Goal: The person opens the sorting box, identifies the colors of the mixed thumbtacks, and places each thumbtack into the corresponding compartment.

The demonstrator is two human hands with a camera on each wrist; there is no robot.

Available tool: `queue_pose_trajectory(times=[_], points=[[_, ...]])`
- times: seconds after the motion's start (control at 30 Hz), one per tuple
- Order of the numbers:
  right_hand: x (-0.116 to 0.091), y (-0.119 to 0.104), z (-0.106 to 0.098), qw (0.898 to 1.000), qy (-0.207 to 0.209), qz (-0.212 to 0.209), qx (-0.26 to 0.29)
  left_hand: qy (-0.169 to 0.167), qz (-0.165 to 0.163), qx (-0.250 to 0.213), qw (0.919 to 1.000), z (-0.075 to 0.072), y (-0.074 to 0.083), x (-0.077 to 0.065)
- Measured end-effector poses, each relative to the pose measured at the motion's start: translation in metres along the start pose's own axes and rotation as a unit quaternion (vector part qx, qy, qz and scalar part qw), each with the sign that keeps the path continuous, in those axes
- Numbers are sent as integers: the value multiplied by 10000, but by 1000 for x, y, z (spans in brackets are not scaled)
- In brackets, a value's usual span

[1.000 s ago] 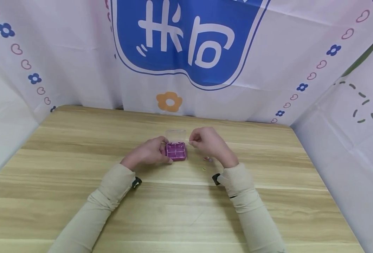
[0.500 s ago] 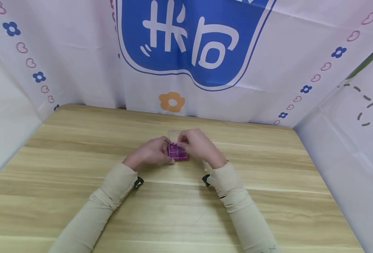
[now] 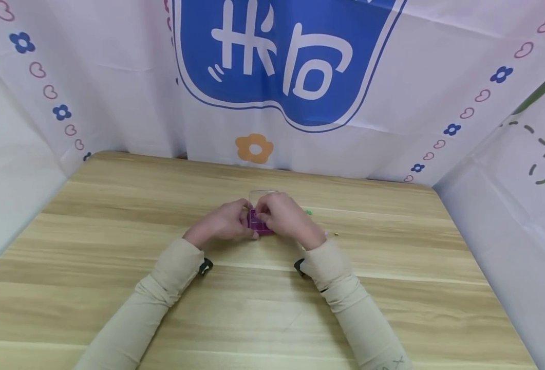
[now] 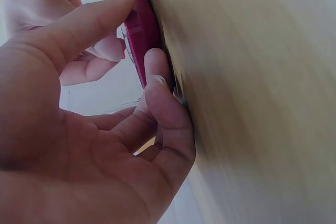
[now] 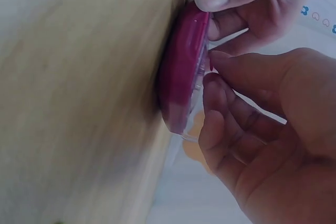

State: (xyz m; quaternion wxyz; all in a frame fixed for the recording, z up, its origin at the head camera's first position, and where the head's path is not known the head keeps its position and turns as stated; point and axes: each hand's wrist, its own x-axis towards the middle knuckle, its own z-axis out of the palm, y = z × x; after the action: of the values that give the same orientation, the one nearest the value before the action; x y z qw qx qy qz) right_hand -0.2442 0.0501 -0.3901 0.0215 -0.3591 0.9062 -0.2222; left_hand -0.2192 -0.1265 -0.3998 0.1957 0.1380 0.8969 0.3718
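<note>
A small magenta pill box (image 3: pixel 264 232) with inner compartments lies on the table, its clear lid (image 3: pixel 264 192) standing up at the back. My left hand (image 3: pixel 223 221) holds the box from its left side, thumb at the near corner and fingers toward the far one; the left wrist view shows the thumb on the magenta wall (image 4: pixel 143 27). Over the compartments, my right hand (image 3: pixel 285 216) pinches a tiny red piece (image 5: pixel 211 65) between thumb and index finger. The right wrist view has those fingertips close to the box's open top. Most compartments are hidden behind the right hand.
Tiny loose pieces lie on the wooden table (image 3: pixel 263 318) by the right hand and wrist: a green one (image 3: pixel 308 211), a gold one (image 3: pixel 336 234) and a yellow one (image 3: pixel 303 248). A printed cloth (image 3: pixel 161 103) hangs behind the table's far edge.
My right hand has moved left from beside the box to over its compartments, fingertips now lower in it. The left hand keeps its hold on the box. The head view has shifted slightly.
</note>
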Motion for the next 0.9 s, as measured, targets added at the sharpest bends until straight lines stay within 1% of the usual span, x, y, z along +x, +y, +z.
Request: queue_pose_trajectory(times=[0.2, 0.7, 0.9], points=[[0, -1, 1, 9999, -34, 4, -101, -10, 60, -38, 10000, 0, -1, 0], [-1, -1, 0, 10000, -41, 6, 77, 48, 21, 39, 10000, 0, 0, -1], [-1, 0, 0, 10000, -9, 36, 44, 74, -7, 7, 10000, 1, -1, -1]])
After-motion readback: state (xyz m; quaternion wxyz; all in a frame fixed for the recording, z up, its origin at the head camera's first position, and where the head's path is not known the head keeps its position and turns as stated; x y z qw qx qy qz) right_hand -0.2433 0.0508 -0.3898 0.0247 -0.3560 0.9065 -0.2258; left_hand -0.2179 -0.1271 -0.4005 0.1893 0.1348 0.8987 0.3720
